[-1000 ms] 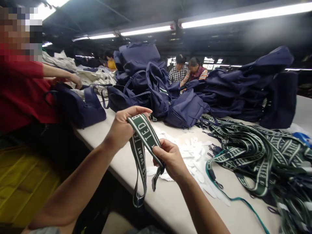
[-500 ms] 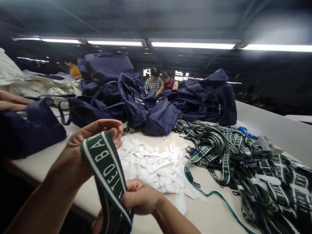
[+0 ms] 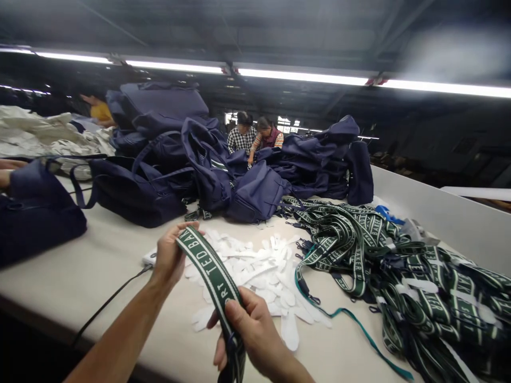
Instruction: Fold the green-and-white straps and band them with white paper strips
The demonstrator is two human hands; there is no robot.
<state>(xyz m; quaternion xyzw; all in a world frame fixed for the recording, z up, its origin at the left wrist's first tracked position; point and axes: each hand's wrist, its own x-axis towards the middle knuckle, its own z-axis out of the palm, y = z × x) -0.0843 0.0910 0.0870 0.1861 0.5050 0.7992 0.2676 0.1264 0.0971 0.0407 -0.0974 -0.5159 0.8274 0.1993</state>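
A green webbing strap (image 3: pixel 207 266) with white edge stripes and white lettering runs folded between my two hands. My left hand (image 3: pixel 172 254) holds its upper end, the fingers behind the fold. Lower down, my right hand (image 3: pixel 252 325) pinches the strap, thumb on top; the strap's lower part hangs below it toward the frame's bottom edge. Behind the strap, many white paper-like strips (image 3: pixel 275 287) lie in a loose heap on the pale table (image 3: pixel 120 266). To the right is a big tangled pile of similar green straps (image 3: pixel 359 255) with dark clips, some bundles wrapped in white strips.
Navy bags (image 3: pixel 255 191) are heaped across the back. Another person's hand (image 3: pixel 5 178) touches a navy bag (image 3: pixel 35 213) at far left. A white device with a black cable (image 3: pixel 112 298) lies by my left hand. A teal ribbon (image 3: pixel 363 332) trails right. Two people work behind.
Both hands have moved away from me over the table with the strap, which is now stretched straighter. The view has shifted, uncovering the white device and cable.
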